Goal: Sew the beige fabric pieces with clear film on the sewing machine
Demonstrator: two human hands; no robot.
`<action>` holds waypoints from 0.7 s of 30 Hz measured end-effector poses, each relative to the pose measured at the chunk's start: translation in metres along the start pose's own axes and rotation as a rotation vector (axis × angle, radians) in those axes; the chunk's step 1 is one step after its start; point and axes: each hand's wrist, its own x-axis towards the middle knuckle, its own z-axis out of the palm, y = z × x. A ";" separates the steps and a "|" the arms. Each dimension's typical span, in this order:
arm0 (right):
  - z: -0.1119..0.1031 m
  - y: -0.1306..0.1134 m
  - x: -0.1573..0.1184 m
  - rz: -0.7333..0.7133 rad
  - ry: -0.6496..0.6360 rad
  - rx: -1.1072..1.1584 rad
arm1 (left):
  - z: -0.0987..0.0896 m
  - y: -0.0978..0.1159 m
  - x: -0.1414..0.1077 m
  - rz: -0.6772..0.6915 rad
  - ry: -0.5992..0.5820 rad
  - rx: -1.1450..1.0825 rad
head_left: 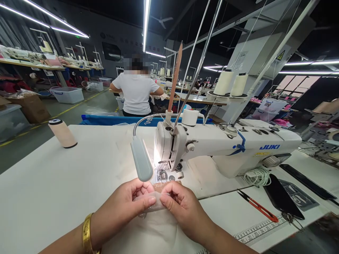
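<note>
Between my two hands is a small piece of thin, whitish sheer fabric (156, 204), held just in front of the needle area of a white sewing machine (203, 141). My left hand (129, 199) pinches its left part, thumb on top and fingers curled behind. At the right part, the thumb and fingertips of my right hand (180, 204) are pressed together on the same fabric. Pale cloth hangs below the hands. A grey lamp head (142, 158) lights the presser foot (162, 174). The fabric's far edge is partly hidden by my fingers.
Left on the white table (87, 183) stands a peach thread cone (63, 133). To the right lie red thread snips (259, 207), a black phone (283, 197), a coil of pale cord (257, 175) and a printed ruler (261, 231). A person (137, 88) sits ahead, facing away.
</note>
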 end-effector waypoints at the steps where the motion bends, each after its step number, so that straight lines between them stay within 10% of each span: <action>1: 0.000 0.000 0.000 0.001 -0.003 0.009 | 0.000 -0.002 0.000 0.003 -0.016 -0.010; 21: -0.005 0.004 0.000 -0.012 -0.054 0.153 | -0.001 -0.004 0.001 0.021 0.062 0.058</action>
